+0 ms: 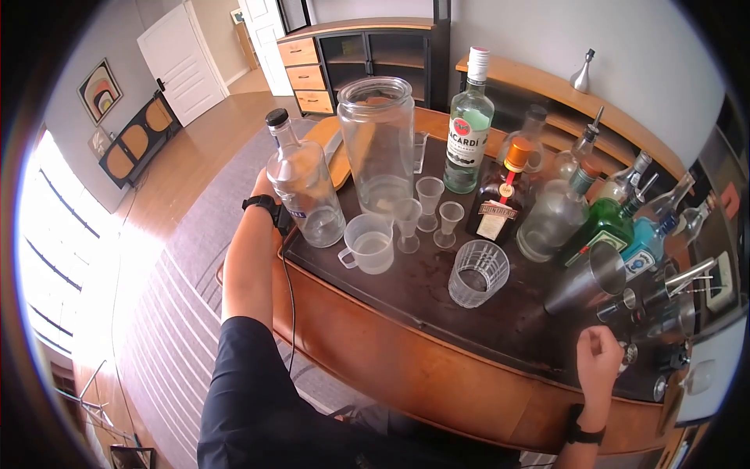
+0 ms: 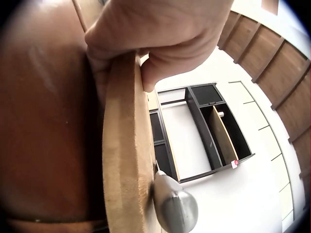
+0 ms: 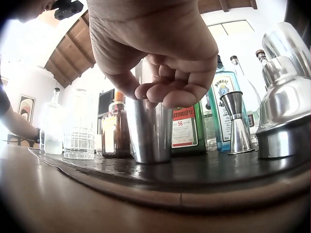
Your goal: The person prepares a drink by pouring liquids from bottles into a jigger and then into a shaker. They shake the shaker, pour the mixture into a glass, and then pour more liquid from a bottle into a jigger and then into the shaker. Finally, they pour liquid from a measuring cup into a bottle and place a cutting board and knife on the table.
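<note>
My left hand (image 2: 160,34) grips the edge of a thick wooden cutting board (image 2: 121,145), thumb on one face and fingers on the other. A knife with a metal handle (image 2: 177,206) lies on the board. In the head view the clear bottle with a black cap (image 1: 308,187) partly hides this hand, and the board (image 1: 338,168) shows behind the bottle and the big glass jar (image 1: 379,141). My right hand (image 1: 598,356), loosely curled and holding nothing, hovers at the table's front right, near the metal shaker cup (image 1: 586,277).
A ribbed glass tumbler (image 1: 478,273), a measuring jug (image 1: 369,245) and several small stemmed glasses stand mid-table. Behind them are a Bacardi bottle (image 1: 469,129), a Cointreau bottle (image 1: 498,199) and more bottles. A jigger (image 3: 236,124) and a cocktail shaker (image 3: 284,107) stand at the right.
</note>
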The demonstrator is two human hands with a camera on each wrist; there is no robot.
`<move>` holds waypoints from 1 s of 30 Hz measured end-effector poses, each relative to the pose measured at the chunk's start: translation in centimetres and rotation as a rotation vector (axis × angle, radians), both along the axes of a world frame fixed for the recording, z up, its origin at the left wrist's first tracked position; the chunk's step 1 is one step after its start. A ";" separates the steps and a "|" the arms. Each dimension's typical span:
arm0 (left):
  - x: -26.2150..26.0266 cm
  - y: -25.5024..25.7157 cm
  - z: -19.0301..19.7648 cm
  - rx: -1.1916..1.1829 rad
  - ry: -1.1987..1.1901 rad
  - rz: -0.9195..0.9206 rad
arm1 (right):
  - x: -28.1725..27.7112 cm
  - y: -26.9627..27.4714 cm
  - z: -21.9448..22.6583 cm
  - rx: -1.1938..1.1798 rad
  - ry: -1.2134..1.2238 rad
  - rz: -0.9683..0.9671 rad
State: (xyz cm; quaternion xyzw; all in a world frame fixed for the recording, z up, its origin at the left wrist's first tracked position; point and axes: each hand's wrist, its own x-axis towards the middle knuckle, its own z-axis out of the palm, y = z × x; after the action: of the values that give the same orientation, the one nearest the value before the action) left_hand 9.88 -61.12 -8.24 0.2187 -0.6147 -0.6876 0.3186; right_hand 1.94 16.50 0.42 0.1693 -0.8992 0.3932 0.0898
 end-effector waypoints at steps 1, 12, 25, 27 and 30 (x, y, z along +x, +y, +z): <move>0.4 0.1 0.0 0.004 -0.018 0.022 | 0.0 0.0 0.0 0.003 -0.006 -0.002; 4.7 -0.9 -0.8 0.163 -0.048 0.259 | -0.1 0.2 0.0 0.014 -0.030 -0.007; 16.9 2.7 0.7 0.146 0.127 0.486 | 0.0 0.8 0.5 0.015 -0.025 0.024; 18.8 3.9 0.8 0.133 0.152 0.522 | 0.0 0.8 0.6 0.022 -0.028 0.026; 21.3 6.7 1.5 0.154 0.174 0.535 | -0.1 1.1 0.3 0.005 -0.024 0.035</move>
State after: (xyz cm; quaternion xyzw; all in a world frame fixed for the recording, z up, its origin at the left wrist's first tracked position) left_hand 31.18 -54.39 -6.78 0.3368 -0.4515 -0.6400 0.5225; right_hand 1.83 17.62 0.76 0.1804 -0.8982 0.3945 0.0716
